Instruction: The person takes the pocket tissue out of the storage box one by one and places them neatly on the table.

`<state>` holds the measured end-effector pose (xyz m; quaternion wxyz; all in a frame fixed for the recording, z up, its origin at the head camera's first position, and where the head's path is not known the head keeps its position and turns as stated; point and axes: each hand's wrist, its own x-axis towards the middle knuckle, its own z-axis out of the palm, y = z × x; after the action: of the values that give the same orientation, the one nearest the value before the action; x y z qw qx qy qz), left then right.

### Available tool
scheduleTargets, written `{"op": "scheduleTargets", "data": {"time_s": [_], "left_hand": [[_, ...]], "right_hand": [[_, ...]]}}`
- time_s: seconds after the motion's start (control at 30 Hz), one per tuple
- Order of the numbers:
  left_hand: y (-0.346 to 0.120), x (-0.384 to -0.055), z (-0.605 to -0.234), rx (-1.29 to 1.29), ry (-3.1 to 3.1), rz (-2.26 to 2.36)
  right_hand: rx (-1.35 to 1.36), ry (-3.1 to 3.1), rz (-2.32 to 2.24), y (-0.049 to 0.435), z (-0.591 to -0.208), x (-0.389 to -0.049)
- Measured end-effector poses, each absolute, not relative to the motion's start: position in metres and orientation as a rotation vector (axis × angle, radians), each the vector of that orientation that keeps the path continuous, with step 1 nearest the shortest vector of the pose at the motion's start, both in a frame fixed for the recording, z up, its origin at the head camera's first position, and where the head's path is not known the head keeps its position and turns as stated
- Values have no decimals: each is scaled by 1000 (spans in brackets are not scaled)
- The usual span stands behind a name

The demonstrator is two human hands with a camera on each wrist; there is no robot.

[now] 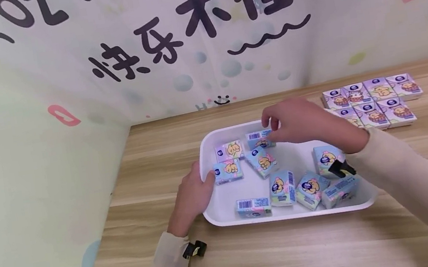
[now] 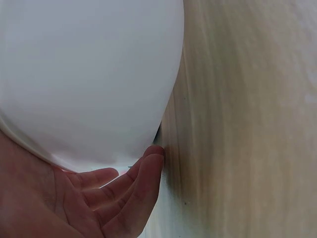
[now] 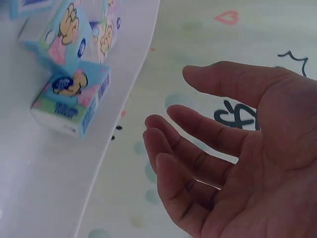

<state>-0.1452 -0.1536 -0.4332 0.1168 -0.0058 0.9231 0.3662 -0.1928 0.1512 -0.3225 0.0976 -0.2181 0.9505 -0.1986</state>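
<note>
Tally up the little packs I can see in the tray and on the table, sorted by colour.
Blue packs, all in the tray: 8
Purple packs, 1 in the tray and 7 on the table: 8
Total in view: 16

The head camera looks forward and down from above, far enough back to frame the worktop [image 1: 267,256], the white tray [image 1: 250,188] and the lettered backdrop [image 1: 206,85]. The left wrist camera looks very closely past the left fingers [image 2: 146,181] at the tray's outside and the worktop. The right wrist camera faces across the right fingers [image 3: 204,124], near the packs [image 3: 69,91], sharing these and the backdrop with the head view; the tray shows in all three.
</note>
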Motion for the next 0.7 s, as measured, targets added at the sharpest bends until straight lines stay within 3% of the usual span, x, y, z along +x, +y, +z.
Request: {"op": "scheduleTargets", "data": {"time_s": [0.7], "left_hand": [[-155,-146,-435,-5,2703,1091]], "right_hand": [[-721,2689,-481,68,-365,-229]]}}
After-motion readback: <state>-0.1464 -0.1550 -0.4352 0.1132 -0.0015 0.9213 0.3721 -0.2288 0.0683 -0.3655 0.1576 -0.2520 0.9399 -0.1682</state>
